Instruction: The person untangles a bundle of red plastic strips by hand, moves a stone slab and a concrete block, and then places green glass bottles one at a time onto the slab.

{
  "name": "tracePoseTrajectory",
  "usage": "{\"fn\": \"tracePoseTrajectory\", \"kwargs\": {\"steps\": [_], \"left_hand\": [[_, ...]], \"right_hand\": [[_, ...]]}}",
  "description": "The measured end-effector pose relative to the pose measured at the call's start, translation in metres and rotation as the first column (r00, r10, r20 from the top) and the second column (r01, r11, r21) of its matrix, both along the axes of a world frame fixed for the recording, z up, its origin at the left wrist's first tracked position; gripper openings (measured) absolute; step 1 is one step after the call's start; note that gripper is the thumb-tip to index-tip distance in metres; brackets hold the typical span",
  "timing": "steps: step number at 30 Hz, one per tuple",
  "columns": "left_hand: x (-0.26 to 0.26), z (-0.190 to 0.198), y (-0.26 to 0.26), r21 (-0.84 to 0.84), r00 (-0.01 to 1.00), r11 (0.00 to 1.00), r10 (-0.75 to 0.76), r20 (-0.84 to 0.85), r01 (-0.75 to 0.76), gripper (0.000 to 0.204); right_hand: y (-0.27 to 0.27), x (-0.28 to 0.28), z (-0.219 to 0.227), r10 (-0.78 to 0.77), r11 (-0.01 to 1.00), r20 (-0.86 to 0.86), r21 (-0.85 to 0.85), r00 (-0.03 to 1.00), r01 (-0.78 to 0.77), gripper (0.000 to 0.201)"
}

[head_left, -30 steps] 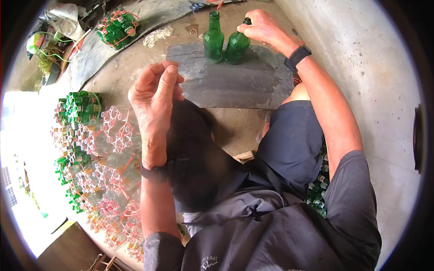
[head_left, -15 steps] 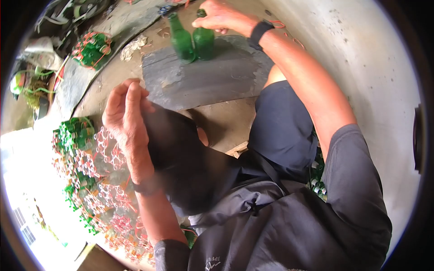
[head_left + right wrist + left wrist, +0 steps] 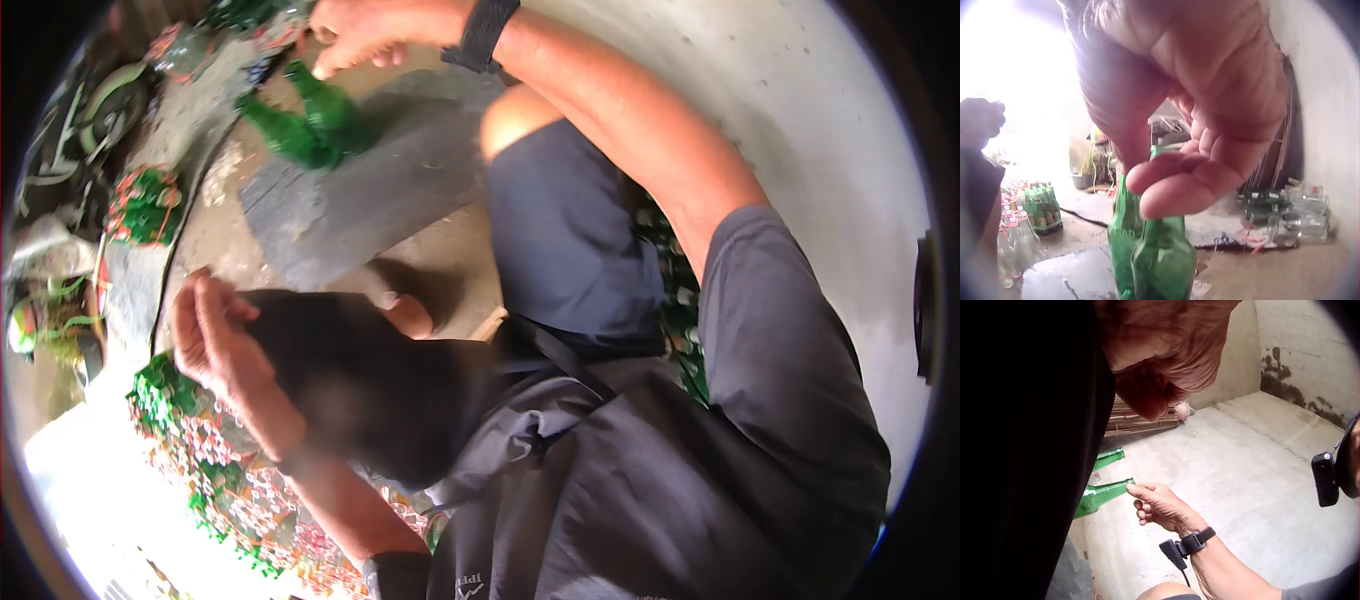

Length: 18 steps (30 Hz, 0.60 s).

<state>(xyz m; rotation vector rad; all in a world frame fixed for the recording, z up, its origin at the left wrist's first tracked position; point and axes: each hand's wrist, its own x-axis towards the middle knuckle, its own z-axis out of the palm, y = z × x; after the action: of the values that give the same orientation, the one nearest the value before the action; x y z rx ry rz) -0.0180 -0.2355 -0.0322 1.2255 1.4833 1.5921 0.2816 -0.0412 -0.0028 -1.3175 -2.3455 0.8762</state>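
Two green glass bottles stand close together on a dark grey slab (image 3: 390,200). My right hand (image 3: 365,28) is at the mouth of the nearer bottle (image 3: 333,108). Its thumb tip lies right at the rim in the left wrist view, with the other fingers loosely bent beside the neck. The other bottle (image 3: 280,130) stands just beyond it, untouched; in the right wrist view its shoulder (image 3: 1124,228) is partly covered by the nearer bottle. My left hand (image 3: 215,335) hangs loosely curled over the left thigh, holding nothing.
Crowded bottles with red and white ties (image 3: 225,440) fill the floor at my left. A tied green bundle (image 3: 145,207) sits at the far left. Clear bottles (image 3: 1307,215) lie near the wall (image 3: 800,110) on my right. More green bottles (image 3: 682,300) stand beside my right thigh.
The view has swung to the right, so the slab and bottles now appear further left. My right hand held a bottle by the neck; now its fingers have loosened there. My left hand stays loosely curled.
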Motion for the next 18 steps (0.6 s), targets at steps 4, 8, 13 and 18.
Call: {"fn": "tracePoseTrajectory", "kwargs": {"steps": [4, 8, 13, 18], "left_hand": [[-0.016, -0.009, 0.002, -0.017, 1.000, 1.000, -0.018, 0.019, 0.018, 0.017], [-0.020, -0.011, 0.002, -0.015, 0.999, 0.999, -0.052, 0.007, 0.052, 0.017], [0.001, -0.003, 0.002, -0.054, 0.998, 0.998, 0.013, -0.062, -0.017, 0.014], [0.001, -0.005, 0.005, -0.063, 0.997, 0.998, -0.001, -0.072, -0.004, 0.014]], "right_hand": [[-0.073, 0.061, 0.064, -0.106, 0.992, -0.028, -0.076, 0.994, 0.103, 0.025], [-0.115, 0.124, 0.072, -0.225, 0.969, 0.161, -0.062, 0.961, 0.237, 0.024], [-0.173, 0.212, 0.030, -0.514, 0.827, 0.075, -0.221, 0.855, 0.517, 0.025], [-0.221, 0.297, -0.041, -0.714, 0.657, 0.094, -0.253, 0.694, 0.710, 0.026]]}}
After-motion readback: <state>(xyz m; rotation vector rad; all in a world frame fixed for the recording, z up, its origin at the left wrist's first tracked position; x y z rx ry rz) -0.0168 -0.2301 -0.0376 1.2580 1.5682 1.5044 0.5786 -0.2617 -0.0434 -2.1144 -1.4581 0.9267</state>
